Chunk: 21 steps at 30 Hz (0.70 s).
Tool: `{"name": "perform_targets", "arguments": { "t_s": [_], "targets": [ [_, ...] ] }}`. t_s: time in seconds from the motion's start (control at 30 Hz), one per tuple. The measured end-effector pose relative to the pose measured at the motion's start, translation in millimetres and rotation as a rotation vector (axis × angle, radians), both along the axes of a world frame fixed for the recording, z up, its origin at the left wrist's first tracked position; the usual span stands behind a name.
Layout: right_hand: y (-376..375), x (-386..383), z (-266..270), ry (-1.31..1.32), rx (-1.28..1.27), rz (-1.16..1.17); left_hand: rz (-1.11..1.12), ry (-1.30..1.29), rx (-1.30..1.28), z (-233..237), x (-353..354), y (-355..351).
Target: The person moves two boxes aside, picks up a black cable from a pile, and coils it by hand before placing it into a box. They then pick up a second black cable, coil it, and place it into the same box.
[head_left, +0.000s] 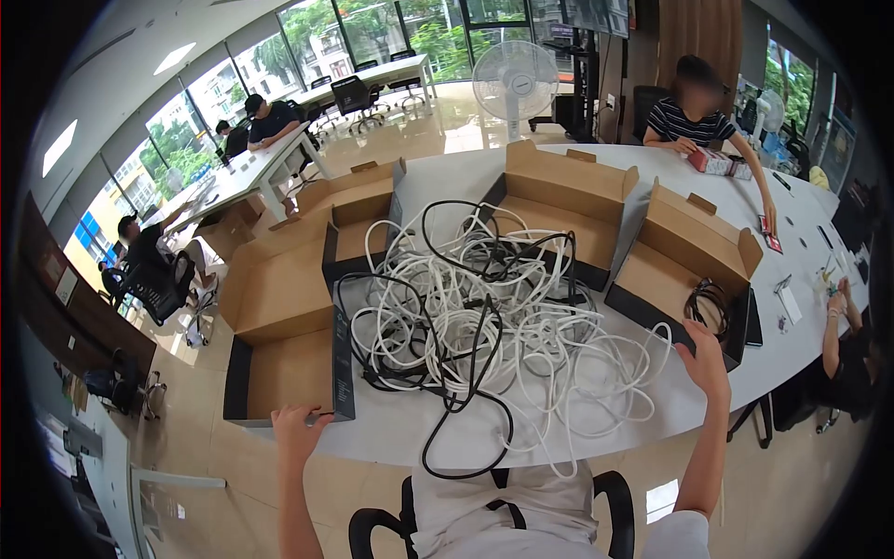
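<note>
A large tangle of white and black cables [475,326] lies across the middle of the table in front of me. My left hand [298,432] is at the near wall of the left open cardboard box [284,373], thumb and fingers closed over its edge. On the other side, my right hand [705,358] rests against the near side of the right open box [652,284], its fingers apart. Inside that right box is a coiled black cable [708,307]. The left box shows a bare brown bottom.
Two more open boxes stand behind the tangle, a back left box [361,228] and a back right box [568,219]. Across the white table [792,279], a person [694,116] reaches toward a red item [770,235]. Another person's hands [841,303] are at the right edge.
</note>
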State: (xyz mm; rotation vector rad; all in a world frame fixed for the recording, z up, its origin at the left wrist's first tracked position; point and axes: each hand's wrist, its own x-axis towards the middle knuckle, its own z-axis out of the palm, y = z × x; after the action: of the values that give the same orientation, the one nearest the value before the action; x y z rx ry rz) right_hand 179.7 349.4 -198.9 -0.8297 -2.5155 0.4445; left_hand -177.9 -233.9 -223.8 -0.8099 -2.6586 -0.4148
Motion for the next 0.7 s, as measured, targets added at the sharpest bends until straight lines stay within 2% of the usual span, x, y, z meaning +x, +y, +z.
{"name": "perform_targets", "arguments": {
  "t_s": [0.37,0.47,0.57,0.67,0.7],
  "targets": [
    [-24.6,-39.8,27.9,-0.001,0.046,0.09,0.174,0.095,0.06,-9.8,9.1,17.0],
    [-30.8,-39.0,32.1,0.01,0.087,0.107,0.258,-0.051,0.049,-2.8,11.6,30.6],
    [-33.7,-32.7,40.0,-0.034,0.124,0.13,0.18,0.322,0.028,7.4,23.4,56.6],
    [-40.8,-26.3,49.2,-0.099,0.104,0.165,-0.087,0.22,0.123,13.0,38.5,79.0],
    [-42.3,-27.2,52.0,-0.096,0.102,0.172,-0.21,0.113,0.166,16.9,45.9,89.7]
  ]
}}
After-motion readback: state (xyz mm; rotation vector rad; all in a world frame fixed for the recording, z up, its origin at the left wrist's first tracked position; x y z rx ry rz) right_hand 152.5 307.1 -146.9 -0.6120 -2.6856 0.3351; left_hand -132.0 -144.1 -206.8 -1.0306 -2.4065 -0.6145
